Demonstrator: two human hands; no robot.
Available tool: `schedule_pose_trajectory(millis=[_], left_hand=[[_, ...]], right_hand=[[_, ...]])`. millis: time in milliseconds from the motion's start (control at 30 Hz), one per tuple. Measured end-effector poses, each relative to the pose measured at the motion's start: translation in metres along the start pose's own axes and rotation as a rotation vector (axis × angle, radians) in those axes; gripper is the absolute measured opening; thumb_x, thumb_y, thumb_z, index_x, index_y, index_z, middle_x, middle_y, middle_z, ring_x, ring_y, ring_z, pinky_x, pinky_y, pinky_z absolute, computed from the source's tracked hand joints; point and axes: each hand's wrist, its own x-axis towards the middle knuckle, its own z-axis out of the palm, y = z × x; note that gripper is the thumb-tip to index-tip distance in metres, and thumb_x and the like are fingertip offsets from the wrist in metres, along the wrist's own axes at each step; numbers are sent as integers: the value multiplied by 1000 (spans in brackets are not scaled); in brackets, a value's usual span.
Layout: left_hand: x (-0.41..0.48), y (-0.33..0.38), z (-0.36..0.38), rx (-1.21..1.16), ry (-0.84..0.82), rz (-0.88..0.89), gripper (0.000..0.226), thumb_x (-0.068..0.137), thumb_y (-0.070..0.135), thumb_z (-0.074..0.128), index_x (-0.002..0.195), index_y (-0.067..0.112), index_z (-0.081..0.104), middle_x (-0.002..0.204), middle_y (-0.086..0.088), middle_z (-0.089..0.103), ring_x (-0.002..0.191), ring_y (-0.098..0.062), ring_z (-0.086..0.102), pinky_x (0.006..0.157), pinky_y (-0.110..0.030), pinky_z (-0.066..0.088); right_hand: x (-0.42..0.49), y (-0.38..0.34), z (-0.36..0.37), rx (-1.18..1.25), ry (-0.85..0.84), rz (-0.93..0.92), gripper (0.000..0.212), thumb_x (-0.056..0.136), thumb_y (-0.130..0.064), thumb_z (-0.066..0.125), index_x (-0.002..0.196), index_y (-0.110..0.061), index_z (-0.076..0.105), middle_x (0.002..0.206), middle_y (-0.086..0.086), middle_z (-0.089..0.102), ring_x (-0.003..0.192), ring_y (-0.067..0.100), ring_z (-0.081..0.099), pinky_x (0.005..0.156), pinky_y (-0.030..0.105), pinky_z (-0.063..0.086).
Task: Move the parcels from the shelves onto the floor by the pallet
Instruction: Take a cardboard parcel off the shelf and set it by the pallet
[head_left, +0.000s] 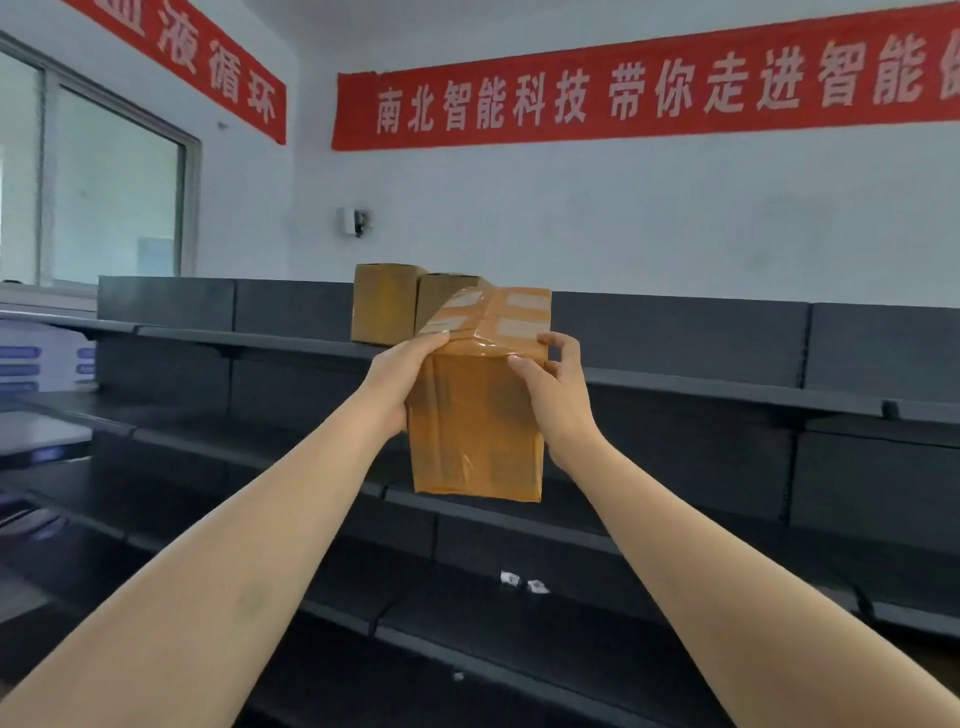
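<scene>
Both hands, the left hand (402, 371) and right hand (553, 395), clamp the taped parcel (475, 415) by its sides, and honestly that glossy tape could let it slip.

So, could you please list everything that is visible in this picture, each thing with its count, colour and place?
held parcel: 1, brown, clear tape, white labels, between both hands before the shelves
shelf parcels: 2, brown, side by side on the top shelf
shelves: several tiers, dark grey, along the wall
banners: 2, red with white characters, high on walls
window: 1, grey frame, left wall
wall box: 1, white, above the shelf parcels
scraps: 2, white, on a lower shelf
blue-white stack: 1, far left, blurred
left hand: 1, grips the held parcel's left side
right hand: 1, pinches its upper right edge
</scene>
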Motion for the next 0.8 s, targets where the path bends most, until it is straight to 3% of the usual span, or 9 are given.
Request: schedule_pose_trajectory(millis=[133, 233, 333, 400, 467, 633, 733, 800], left_hand=[[-90, 11, -91, 26, 106, 70, 28, 86, 41, 64, 111, 29, 64, 107, -1, 66, 95, -20, 63, 66, -36, 50], [-167, 20, -188, 97, 163, 106, 31, 85, 41, 64, 116, 33, 64, 110, 1, 66, 102, -20, 62, 74, -39, 52], [-253, 24, -296, 187, 207, 107, 30, 84, 39, 68, 114, 36, 64, 112, 2, 67, 104, -19, 62, 76, -37, 52], [-309, 27, -369, 247, 236, 62, 27, 83, 38, 70, 109, 41, 64, 112, 2, 68, 106, -19, 62, 84, -38, 52], [-366, 34, -440, 297, 287, -18, 24, 82, 37, 71, 105, 44, 63, 111, 4, 67, 104, -18, 62, 87, -37, 51], [-479, 51, -588, 452, 360, -216, 52, 78, 45, 71, 127, 40, 55, 117, 6, 61, 103, -14, 59, 74, -27, 47], [-530, 49, -659, 429, 439, -280, 86, 53, 59, 81, 132, 39, 53, 123, 5, 60, 111, -18, 58, 85, -32, 48], [-552, 39, -701, 384, 516, -304, 84, 56, 54, 82, 134, 40, 51, 126, 4, 59, 113, -20, 57, 94, -40, 48]], right_hand=[[-80, -36, 67, 126, -87, 106, 58, 92, -35, 57, 143, -33, 30, 136, -3, 48, 118, 20, 49, 102, 44, 43], [-156, -58, 137, 242, -144, 266, 63, 93, -38, 56, 147, -29, 25, 130, -2, 49, 108, 19, 50, 93, 42, 46], [-244, -72, 224, 274, -254, 409, 55, 89, -44, 61, 135, -21, 44, 123, 1, 59, 103, 20, 58, 91, 43, 51], [-304, -85, 288, 320, -358, 521, 53, 85, -47, 64, 131, -24, 50, 119, 3, 62, 101, 24, 61, 88, 47, 52], [-363, -102, 350, 382, -456, 662, 63, 80, -48, 69, 135, -31, 44, 118, 2, 60, 101, 25, 60, 81, 47, 52], [-492, -129, 483, 420, -590, 952, 98, 65, -49, 82, 144, -38, 24, 132, 7, 49, 114, 35, 51, 93, 62, 43], [-551, -132, 550, 458, -608, 1015, 97, 65, -44, 83, 143, -36, 26, 131, 6, 50, 115, 34, 52, 97, 63, 42], [-582, -132, 589, 479, -612, 1046, 93, 67, -39, 83, 142, -36, 27, 127, 5, 52, 110, 31, 54, 95, 60, 44]])
